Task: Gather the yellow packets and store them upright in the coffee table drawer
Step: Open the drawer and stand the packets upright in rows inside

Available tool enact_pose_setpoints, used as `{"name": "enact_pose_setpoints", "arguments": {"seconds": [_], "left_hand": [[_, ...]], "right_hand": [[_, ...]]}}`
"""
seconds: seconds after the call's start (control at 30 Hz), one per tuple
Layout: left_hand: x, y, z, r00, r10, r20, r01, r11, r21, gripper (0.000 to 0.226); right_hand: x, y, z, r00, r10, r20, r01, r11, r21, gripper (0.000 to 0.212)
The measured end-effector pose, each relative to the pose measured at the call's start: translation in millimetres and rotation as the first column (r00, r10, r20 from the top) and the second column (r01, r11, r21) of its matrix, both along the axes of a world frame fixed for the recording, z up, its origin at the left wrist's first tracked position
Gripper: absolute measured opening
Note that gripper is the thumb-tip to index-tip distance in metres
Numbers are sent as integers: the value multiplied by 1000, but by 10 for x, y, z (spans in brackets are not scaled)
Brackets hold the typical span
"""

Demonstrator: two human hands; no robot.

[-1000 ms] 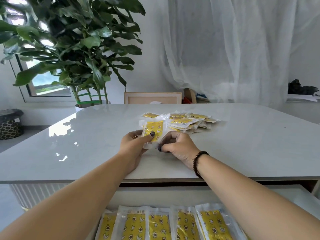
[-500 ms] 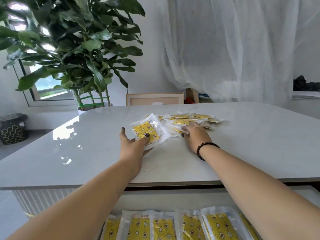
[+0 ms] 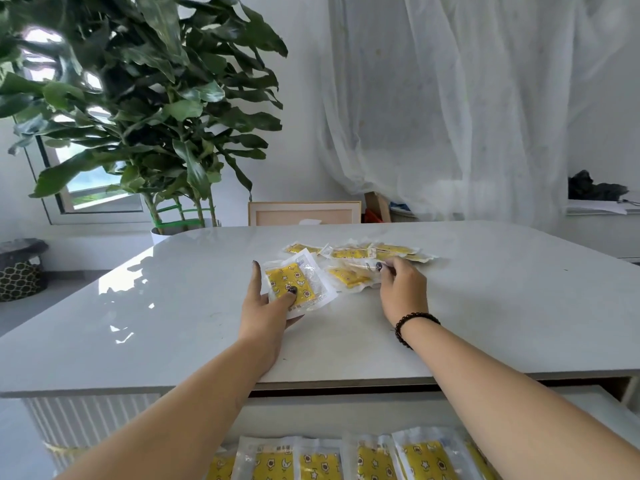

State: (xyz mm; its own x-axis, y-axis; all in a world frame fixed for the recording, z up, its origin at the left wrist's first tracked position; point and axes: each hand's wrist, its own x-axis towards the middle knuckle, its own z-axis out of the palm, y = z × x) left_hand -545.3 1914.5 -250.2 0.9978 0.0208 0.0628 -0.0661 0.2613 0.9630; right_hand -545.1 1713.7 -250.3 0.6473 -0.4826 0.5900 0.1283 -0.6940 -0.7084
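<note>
Yellow star-and-moon printed packets (image 3: 349, 263) on a pale grey table (image 3: 173, 306); green-leaved plant (image 3: 156, 98).

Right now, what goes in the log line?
left hand: holds yellow packet | right hand: picking from pile | drawer: open, packets upright

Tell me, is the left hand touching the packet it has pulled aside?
Touching. The head view shows the left hand gripping the yellow packet, thumb pressed on its front.
</note>
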Motion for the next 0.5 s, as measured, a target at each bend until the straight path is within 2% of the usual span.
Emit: {"name": "enact_pose_setpoints", "arguments": {"seconds": [0.1, 0.23, 0.33, 0.5], "left_hand": [[-42, 0, 14, 1000, 1, -7, -1, 1000, 28, 70], [-162, -7, 62, 998, 11, -62, -2, 989, 145, 38], [-305, -10, 140, 991, 11, -132, 21, 971, 240, 34], [-615, -1, 370, 967, -39, -253, 116, 947, 299, 32]], "right_hand": [[-160, -13, 55, 1000, 15, 26, -18, 991, 133, 16], [-372, -64, 273, 998, 58, -9, -56, 987, 153, 18], [-530, -76, 525, 995, 88, 38, -94, 972, 213, 16], [-861, -4, 855, 978, 183, 102, -208, 910, 358, 13]]}}
